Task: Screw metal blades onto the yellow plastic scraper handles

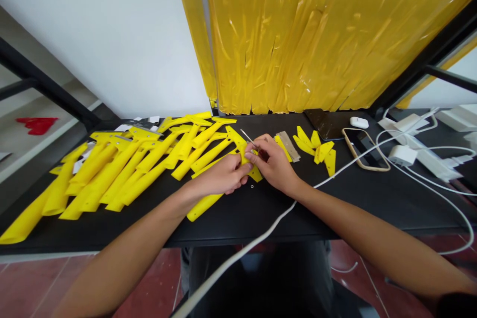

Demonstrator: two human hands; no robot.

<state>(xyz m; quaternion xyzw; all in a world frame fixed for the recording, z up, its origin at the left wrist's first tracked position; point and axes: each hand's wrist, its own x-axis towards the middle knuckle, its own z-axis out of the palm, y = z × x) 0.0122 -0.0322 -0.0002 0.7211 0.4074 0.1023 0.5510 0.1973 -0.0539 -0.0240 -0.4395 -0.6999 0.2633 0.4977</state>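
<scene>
- Left hand (228, 175): fingers clamped on a yellow scraper (204, 207), its handle end short of the front edge.
- Right hand (275, 163): fingers closed on a slim metal-shafted tool (247, 137), above the scraper's head.
- Left: piled scrapers (114, 174), crowding close.
- Right: loose yellow pieces (323, 151), near.
- Front: bare strip of black tabletop (246, 221); white cable (274, 223) crosses the edge.

No text, brand, number or sign — nothing legible anywhere.
</scene>
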